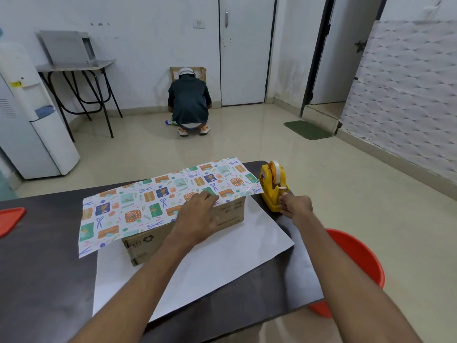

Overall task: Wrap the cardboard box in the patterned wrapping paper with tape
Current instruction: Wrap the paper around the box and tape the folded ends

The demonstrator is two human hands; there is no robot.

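A brown cardboard box (173,240) lies on the dark table (42,273). Patterned wrapping paper (138,204) is folded over its top, and the paper's white underside (212,266) spreads flat toward me. My left hand (197,214) presses flat on the paper's edge at the box's near top edge. My right hand (295,205) grips the base of a yellow tape dispenser (272,186) standing at the table's right edge. A clear strip of tape (244,193) stretches from the dispenser to the paper near my left fingers.
An orange tray (10,220) sits at the table's left edge. An orange stool or tub (358,258) stands on the floor right of the table. A person (189,105) crouches by the far wall, back turned. A water dispenser (29,115) stands at the left.
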